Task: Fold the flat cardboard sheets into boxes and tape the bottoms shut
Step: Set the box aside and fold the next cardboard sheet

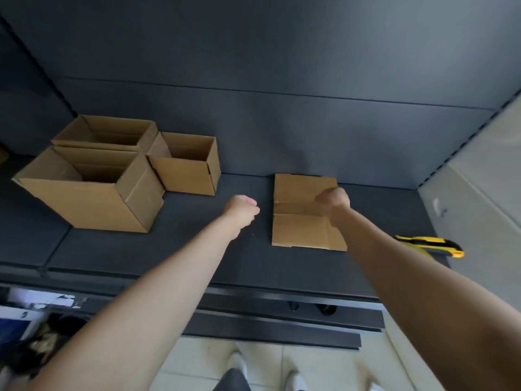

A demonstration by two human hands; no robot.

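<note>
Right grip (332, 201) over the flat cardboard sheet (298, 232), left grip (244, 207) empty beside it.
My right grip is curled over the sheet's far-right part; I can't tell if it pinches. The left, fisted, hovers off its 9 o'clock edge. The sheet is matte and creased, its long axis roughly 12-to-6 on the dark bench (197, 249). Folded boxes (84, 198) at 10, yellow knife (431, 245) at 4.

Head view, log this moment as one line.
left hand curled, empty | right hand curled over flat sheet, grip unclear | folded boxes at left | yellow cutter at right
</note>
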